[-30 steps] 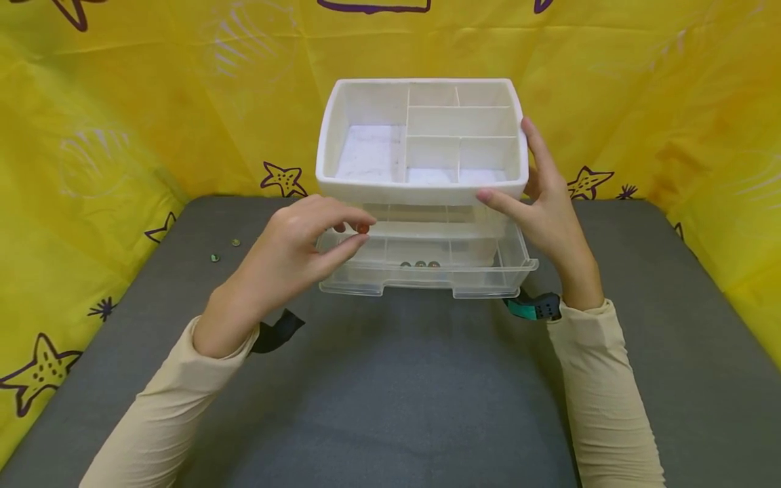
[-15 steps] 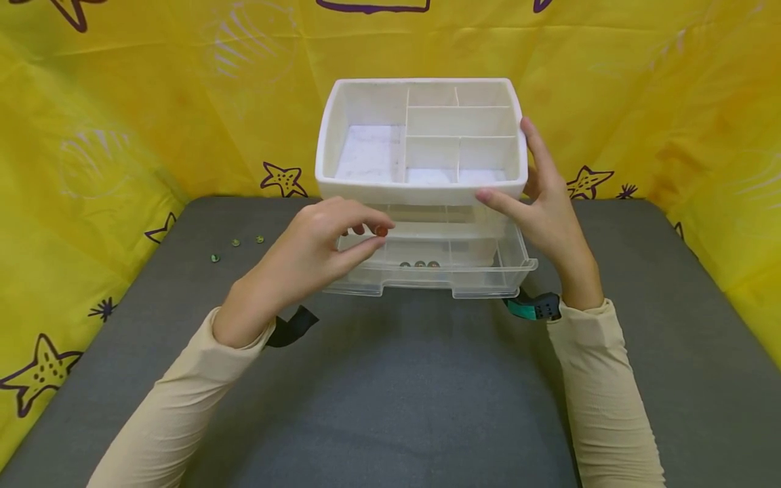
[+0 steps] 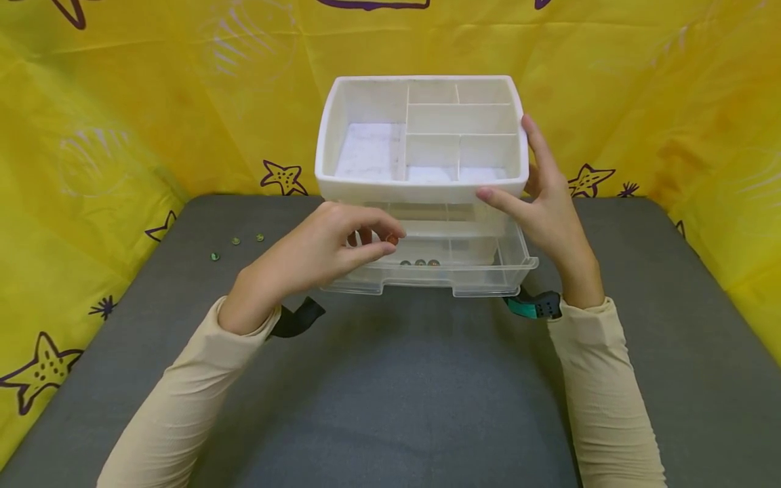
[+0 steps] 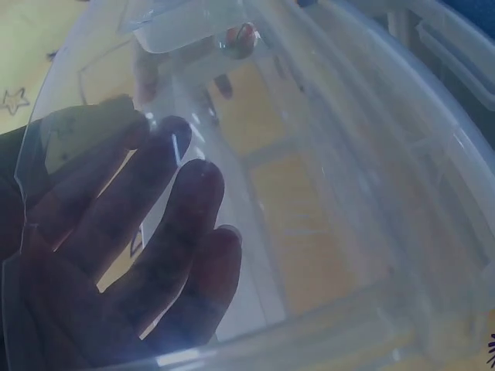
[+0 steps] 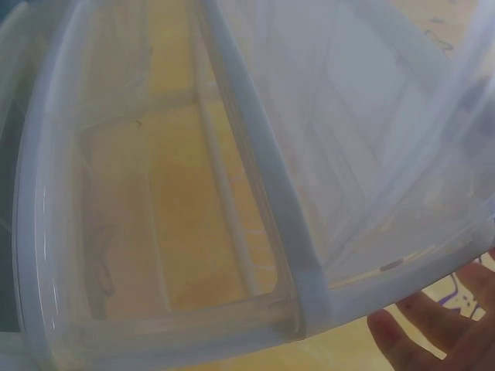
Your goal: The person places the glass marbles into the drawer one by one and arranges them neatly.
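Note:
My left hand [image 3: 323, 244] pinches an orange-red marble [image 3: 392, 239] between thumb and fingertips, over the pulled-out clear drawer [image 3: 454, 276] of a white plastic drawer organizer [image 3: 421, 191]. Three marbles [image 3: 419, 262] lie in a row inside that drawer. Seen through clear plastic in the left wrist view, the other fingers [image 4: 197, 201] of this hand are spread. My right hand [image 3: 552, 210] holds the organizer's right side, thumb on the front rim and fingers along the side. In the right wrist view, its fingertips [image 5: 387, 328] show beside the organizer's edge.
Three greenish marbles [image 3: 236, 241] lie on the grey tabletop [image 3: 390, 393] to the left. Divided compartments [image 3: 460, 122] form the organizer's top tray. A yellow cloth [image 3: 183, 102] with sea drawings hangs behind and at both sides.
The left hand has moved right and slightly down over the drawer, with the marble still pinched. One greenish marble on the table came into view from behind it. The right hand has stayed put.

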Motion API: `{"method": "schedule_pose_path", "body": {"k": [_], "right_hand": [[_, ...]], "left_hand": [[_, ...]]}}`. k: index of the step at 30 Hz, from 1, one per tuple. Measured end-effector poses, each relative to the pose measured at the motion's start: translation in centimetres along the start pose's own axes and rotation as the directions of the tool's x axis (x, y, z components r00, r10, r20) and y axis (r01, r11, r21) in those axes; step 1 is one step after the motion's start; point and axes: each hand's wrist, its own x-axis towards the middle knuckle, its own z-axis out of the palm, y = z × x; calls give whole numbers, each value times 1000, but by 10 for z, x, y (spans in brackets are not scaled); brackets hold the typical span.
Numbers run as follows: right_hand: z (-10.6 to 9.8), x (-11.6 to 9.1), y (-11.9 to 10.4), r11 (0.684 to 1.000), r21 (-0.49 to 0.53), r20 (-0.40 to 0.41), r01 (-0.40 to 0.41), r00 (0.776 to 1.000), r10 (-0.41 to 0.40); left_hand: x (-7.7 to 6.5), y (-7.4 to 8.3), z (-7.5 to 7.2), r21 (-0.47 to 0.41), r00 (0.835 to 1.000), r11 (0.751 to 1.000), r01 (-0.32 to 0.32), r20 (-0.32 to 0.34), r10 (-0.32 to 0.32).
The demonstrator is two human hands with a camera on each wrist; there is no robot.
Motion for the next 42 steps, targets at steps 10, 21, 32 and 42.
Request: {"method": "schedule_pose_path", "body": {"k": [10,21,32,42], "right_hand": [[0,1,-1,1000,16,-2,-7,1000,8],[0,1,1,1000,19,0,-15,1000,15],[0,1,1,999,27,0,-18,1000,18],[0,1,1,1000,28,-4,-12,1000,12]], "left_hand": [[4,4,-3,-67,990,991,114,92,-107],[9,4,-5,-54,975,984,170,157,-159],[12,4,-7,-27,956,981,191,231,-179],[15,6,-8,-9,941,977,212,271,-202]]}}
